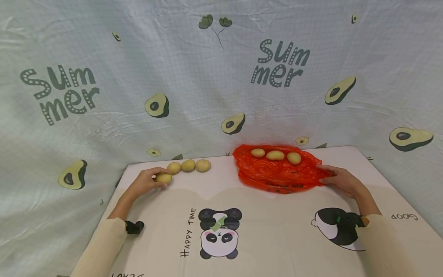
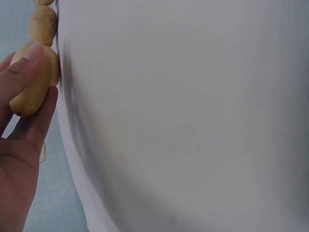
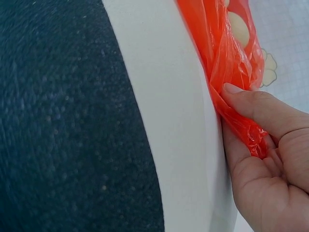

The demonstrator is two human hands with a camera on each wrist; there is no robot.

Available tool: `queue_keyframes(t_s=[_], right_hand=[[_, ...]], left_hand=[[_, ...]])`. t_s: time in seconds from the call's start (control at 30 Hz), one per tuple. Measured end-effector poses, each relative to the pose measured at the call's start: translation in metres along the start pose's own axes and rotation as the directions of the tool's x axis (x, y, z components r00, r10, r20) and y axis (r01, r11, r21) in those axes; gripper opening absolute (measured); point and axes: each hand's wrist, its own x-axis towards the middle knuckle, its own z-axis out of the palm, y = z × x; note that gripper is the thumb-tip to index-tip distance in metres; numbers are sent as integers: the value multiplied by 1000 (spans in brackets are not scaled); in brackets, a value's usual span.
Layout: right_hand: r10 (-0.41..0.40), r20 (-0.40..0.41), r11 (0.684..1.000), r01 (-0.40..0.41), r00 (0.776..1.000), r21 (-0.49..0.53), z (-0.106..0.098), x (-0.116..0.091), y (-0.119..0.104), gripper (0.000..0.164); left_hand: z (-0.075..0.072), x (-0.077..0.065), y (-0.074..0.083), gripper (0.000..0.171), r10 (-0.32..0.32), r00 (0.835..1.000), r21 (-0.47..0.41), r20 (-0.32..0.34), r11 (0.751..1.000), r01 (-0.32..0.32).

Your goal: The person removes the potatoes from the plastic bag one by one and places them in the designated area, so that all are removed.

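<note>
At the table's back left, my left hand point(image 1: 148, 181) grips a potato point(image 1: 164, 178) between thumb and fingers. Right behind it stands a row of three more potatoes point(image 1: 188, 165), side by side. The left wrist view shows the held potato point(image 2: 31, 92) overlapping one of that row. On the right, my right hand point(image 1: 340, 179) pinches the edge of a crumpled red plastic bag point(image 1: 270, 173). Three potatoes point(image 1: 275, 155) lie along the back of the bag. In the right wrist view the bag's gathered edge point(image 3: 241, 121) runs between thumb and fingers.
A pale tablecloth point(image 1: 270, 231) with printed pandas and lettering covers the table. Close behind the potatoes and the bag hangs a curtain point(image 1: 194, 77) printed with avocados. A small black object point(image 1: 134, 227) sits at my left wrist.
</note>
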Motion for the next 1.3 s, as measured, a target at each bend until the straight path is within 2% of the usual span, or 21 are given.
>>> queue_keyframes(t_s=[0.27,0.57,0.87,1.3], right_hand=[[-7,7,1000,7,1000,-2,-1,1,1,71],[3,1,1000,-3,1000,-10,-1,2,2,71],[0,-1,1000,0,1000,-27,-1,1,-1,71],[7,-4,1000,-7,1000,-6,2,0,-1,71]], left_hand=[[4,1,-5,46,-8,999,-28,33,1000,9],[10,5,1,46,-25,998,-47,64,999,28],[2,6,1,48,-1,997,-70,73,998,6],[-1,3,-3,49,-24,1000,-96,19,995,26]])
